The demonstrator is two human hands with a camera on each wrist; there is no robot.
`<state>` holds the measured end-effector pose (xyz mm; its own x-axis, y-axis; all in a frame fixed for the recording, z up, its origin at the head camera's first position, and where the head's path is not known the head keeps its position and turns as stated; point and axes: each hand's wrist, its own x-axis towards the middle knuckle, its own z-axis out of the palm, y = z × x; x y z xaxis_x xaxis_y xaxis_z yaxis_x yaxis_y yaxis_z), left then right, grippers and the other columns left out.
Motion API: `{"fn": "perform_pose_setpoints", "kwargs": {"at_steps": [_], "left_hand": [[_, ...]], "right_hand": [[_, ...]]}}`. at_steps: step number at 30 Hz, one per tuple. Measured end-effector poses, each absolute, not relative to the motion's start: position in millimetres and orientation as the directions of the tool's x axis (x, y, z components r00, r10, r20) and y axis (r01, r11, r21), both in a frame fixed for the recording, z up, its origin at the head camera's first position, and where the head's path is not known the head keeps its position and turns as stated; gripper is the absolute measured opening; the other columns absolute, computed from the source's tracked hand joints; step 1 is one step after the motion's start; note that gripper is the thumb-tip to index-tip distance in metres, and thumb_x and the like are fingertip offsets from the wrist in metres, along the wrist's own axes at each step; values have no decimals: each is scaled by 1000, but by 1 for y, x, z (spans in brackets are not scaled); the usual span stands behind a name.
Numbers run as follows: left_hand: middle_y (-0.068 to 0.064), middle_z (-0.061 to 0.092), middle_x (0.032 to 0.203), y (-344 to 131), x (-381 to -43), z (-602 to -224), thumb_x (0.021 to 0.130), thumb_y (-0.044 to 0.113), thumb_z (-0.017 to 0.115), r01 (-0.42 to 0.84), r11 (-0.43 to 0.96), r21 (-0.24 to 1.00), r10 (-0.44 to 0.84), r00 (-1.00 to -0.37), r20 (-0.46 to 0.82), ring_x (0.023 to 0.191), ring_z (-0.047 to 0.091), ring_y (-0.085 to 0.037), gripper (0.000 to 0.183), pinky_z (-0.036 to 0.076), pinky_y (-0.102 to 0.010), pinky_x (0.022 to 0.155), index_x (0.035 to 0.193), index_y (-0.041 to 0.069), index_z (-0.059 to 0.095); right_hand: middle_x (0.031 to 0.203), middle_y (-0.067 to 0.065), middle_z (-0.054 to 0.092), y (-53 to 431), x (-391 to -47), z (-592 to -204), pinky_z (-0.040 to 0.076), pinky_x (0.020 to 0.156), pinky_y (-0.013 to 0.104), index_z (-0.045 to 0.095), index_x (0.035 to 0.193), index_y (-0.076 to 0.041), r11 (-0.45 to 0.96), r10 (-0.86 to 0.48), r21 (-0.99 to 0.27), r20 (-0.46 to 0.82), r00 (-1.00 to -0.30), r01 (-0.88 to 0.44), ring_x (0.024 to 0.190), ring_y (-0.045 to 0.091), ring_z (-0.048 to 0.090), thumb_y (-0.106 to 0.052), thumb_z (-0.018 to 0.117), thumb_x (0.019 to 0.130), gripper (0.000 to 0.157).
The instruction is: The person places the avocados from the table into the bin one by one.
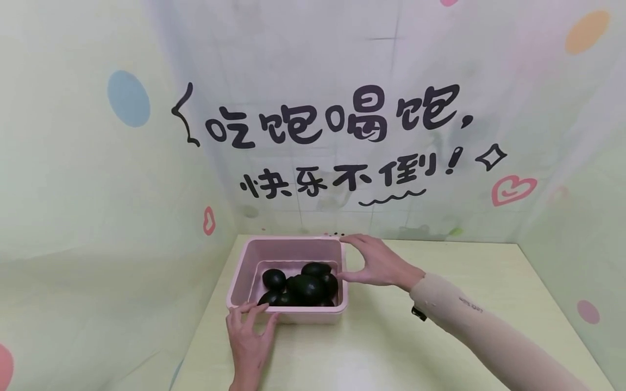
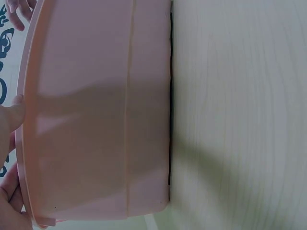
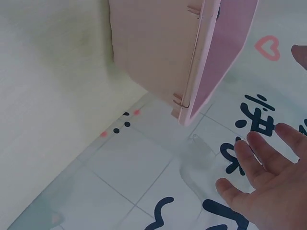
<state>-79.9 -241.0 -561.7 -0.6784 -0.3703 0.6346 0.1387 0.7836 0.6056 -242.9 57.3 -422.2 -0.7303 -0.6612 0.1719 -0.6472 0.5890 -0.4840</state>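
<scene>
A pink plastic bin stands on the table with several dark green avocados inside. At its front left corner my left hand rests on the rim, fingers over the edge and thumb lying farther along the front. The left wrist view shows the thumb touching the rim beside the bin's outer wall. My right hand is by the bin's right side, its fingers and thumb spread around empty air. In the right wrist view that hand is apart from the bin.
The pale wooden table extends to the right and in front of the bin. A printed backdrop with dark lettering stands close behind, and side sheets hang at left and right.
</scene>
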Motion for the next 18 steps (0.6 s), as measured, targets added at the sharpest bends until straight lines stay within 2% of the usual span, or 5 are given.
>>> {"fn": "perform_pose_setpoints", "kwargs": {"at_steps": [7, 11, 18], "left_hand": [[-25, 64, 113, -241, -80, -562, 73, 18, 95, 159, 792, 590, -354, -667, 655, 111, 53, -45, 36, 36, -75, 105, 101, 6, 77], [-24, 64, 112, -241, -80, -562, 72, 17, 95, 176, 792, 585, -348, -657, 669, 109, 52, -44, 35, 37, -68, 102, 100, 5, 77], [-23, 63, 112, -240, -80, -562, 72, 17, 96, 164, 790, 591, -355, -664, 658, 110, 53, -43, 35, 31, -78, 112, 100, 6, 77]], "right_hand": [[153, 9, 61, 72, -238, -423, 46, 117, 58, 55, 153, -11, 616, -581, -528, 196, -790, -584, 144, 34, 55, -52, 82, 87, 82], [158, 9, 57, 84, -235, -424, 44, 117, 60, 51, 156, -12, 626, -514, -579, 197, -835, -522, 147, 36, 52, -52, 81, 89, 84], [157, 11, 57, 105, -229, -429, 46, 114, 63, 49, 157, -13, 620, -396, -657, 209, -894, -428, 142, 37, 56, -50, 83, 89, 85]]}}
